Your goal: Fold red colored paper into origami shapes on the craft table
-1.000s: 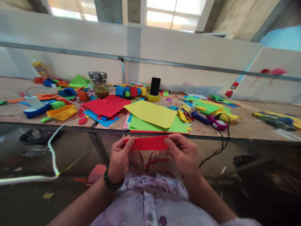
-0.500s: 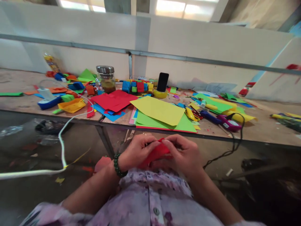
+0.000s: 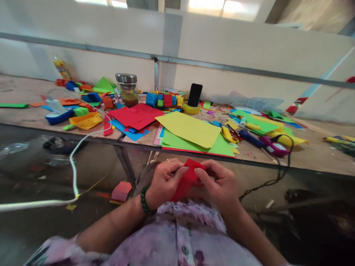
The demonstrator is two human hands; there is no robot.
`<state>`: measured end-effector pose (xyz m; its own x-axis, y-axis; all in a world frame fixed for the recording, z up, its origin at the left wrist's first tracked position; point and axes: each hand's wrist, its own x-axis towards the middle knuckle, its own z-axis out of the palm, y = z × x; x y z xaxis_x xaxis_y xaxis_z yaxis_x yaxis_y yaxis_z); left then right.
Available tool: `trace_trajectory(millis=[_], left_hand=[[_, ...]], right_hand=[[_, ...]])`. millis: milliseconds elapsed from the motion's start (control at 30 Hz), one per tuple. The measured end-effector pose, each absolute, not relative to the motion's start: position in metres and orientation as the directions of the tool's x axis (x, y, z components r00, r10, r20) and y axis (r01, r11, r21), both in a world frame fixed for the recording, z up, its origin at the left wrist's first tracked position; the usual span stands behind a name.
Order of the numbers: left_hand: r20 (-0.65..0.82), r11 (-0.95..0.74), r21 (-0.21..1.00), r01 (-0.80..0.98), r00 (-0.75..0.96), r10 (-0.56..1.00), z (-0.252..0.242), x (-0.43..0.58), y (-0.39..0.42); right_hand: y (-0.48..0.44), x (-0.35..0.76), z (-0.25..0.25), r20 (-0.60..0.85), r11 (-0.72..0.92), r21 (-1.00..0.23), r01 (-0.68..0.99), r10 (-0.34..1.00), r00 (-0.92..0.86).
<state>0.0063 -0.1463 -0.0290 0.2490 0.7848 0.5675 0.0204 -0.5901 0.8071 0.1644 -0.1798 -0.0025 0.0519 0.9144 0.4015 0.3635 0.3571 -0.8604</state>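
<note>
Over my lap, just short of the table's front edge, a piece of red paper is held between both hands. My left hand pinches its left side, thumb on top; a green bead bracelet circles that wrist. On the other side my right hand grips the paper between thumb and curled fingers. The paper looks folded, though its lower part is blurred and partly covered by the fingers. Straight ahead on the table, a yellow sheet lies on top of green sheets. Left of it rest red sheets.
A glass jar, a phone on a yellow tape roll and folded paper cubes stand farther back. Yellow scissors and a purple device with a black cord lie right. A white cable hangs at left.
The red paper has been raised and turned, so more of its face shows above my thumbs. Both hands stay closed on it, and the left has shifted slightly right.
</note>
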Motion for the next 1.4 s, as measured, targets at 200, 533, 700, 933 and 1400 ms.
trace_trajectory(millis=[200,533,700,933,1400], left_hand=[[0.531,-0.554,0.833,0.003,0.279,0.800,-0.031,0.010,-0.147],[0.333,-0.332,0.943,-0.038,0.189,0.924,-0.027,0.029,-0.109],[0.299,-0.301,0.954,-0.016,0.159,0.941,-0.034,0.034,-0.094],[0.302,-0.306,0.952,0.019,0.118,0.946,-0.041,0.033,-0.090],[0.314,-0.313,0.948,-0.052,-0.002,0.950,-0.028,0.032,-0.077]], right_hand=[[-0.172,0.170,-0.015,0.316,0.291,-0.937,0.193,0.942,0.113],[-0.128,0.178,-0.019,0.465,0.359,-0.773,0.524,0.881,0.082],[-0.113,0.180,-0.029,0.362,0.359,-0.822,0.442,0.929,-0.081],[-0.111,0.177,-0.038,0.230,0.265,-0.884,0.386,0.964,-0.136],[-0.109,0.165,-0.035,0.180,0.222,-0.901,0.374,0.973,-0.143]])
